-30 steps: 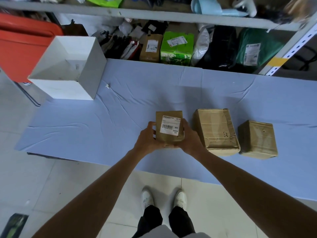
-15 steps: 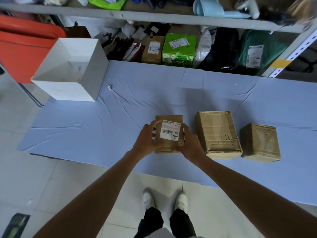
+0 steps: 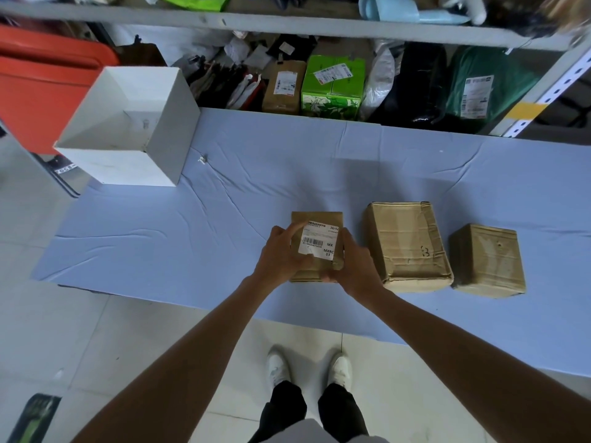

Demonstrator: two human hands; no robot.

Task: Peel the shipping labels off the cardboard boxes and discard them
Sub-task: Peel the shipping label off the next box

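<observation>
A small cardboard box (image 3: pixel 315 217) sits near the front edge of the blue-covered table (image 3: pixel 224 219). On its top is a white shipping label (image 3: pixel 319 243) with a barcode. My left hand (image 3: pixel 281 254) grips the box's left side, with the thumb and a fingertip lying at the label's left edge. My right hand (image 3: pixel 355 266) clasps the box's right front corner. To the right stand a larger cardboard box (image 3: pixel 406 244) and a smaller one (image 3: pixel 487 259), with no label showing on their tops.
An open white box (image 3: pixel 128 129) stands at the table's back left. A small white scrap (image 3: pixel 202 160) lies beside it. Behind the table, a metal shelf (image 3: pixel 287 22) holds parcels, a green box (image 3: pixel 332 87) and bags. A red container (image 3: pixel 41 78) is at far left.
My left hand has shifted from the box's side up onto the top, its fingers now at the label's left edge. The box itself has stayed put.
</observation>
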